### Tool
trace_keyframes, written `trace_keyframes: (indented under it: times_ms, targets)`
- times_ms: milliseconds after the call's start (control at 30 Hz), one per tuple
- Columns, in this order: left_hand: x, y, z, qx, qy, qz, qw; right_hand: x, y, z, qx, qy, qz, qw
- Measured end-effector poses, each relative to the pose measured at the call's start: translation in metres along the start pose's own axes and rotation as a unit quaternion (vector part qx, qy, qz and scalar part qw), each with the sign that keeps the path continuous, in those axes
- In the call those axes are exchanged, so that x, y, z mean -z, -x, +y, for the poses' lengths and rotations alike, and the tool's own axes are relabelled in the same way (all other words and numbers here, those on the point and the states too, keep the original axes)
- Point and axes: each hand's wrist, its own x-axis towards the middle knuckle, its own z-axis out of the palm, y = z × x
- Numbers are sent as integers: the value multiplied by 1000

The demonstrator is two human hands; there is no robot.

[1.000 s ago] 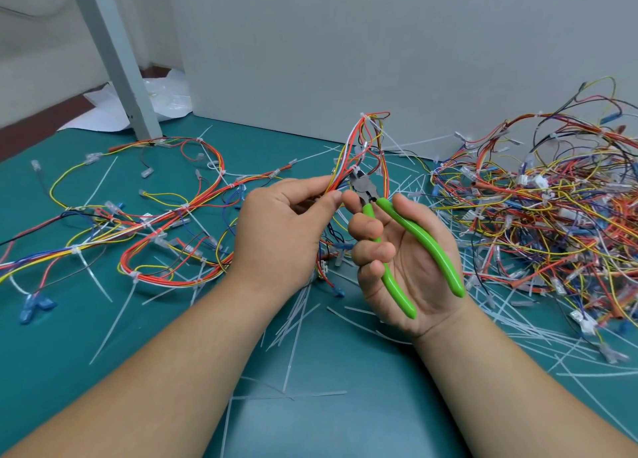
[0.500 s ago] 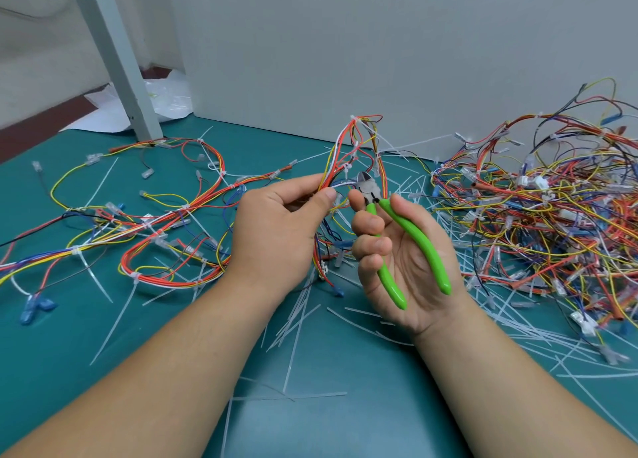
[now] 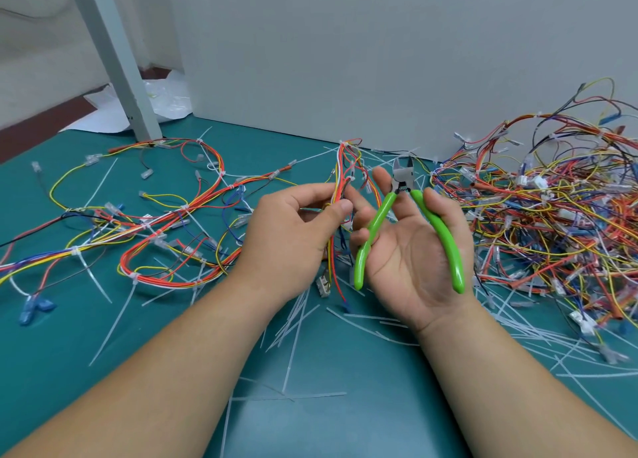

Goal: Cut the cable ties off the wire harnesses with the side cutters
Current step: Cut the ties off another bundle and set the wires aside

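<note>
My left hand (image 3: 290, 236) pinches a bundle of red, orange, yellow and white wires, a wire harness (image 3: 345, 167), between thumb and fingers; the harness stands up above the hand and hangs down below it. To the right, my right hand (image 3: 411, 260) lies palm up and holds the green-handled side cutters (image 3: 376, 219). Its lower fingers curl round the left handle and the thumb lies along the right one. The handles are spread and the steel jaws point up, apart from the harness and with nothing between them.
A big tangled pile of harnesses (image 3: 552, 209) fills the right side of the teal mat (image 3: 345, 423). More harnesses with white ties (image 3: 155, 222) lie spread at the left. Cut cable ties (image 3: 297, 323) litter the middle. A grey post (image 3: 114, 53) and white wall panel (image 3: 345, 60) stand behind.
The cutters have come away from the harness to the right, and their handles have sprung apart as my right palm opened. My left hand still pinches the harness.
</note>
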Motion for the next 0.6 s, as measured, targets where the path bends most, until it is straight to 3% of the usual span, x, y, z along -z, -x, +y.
trace_keyframes:
  times_ms: [133,467,600]
  targets:
    - [-1,2,3,13,26,-57,998,0,0,0,4,11,4,1000]
    - [0,5,7,8,39,-108,993,4,-2,-2,16,7,14,1000]
    - [-3,6,7,-15,31,-79,996,4,-3,-2,15,87,21,996]
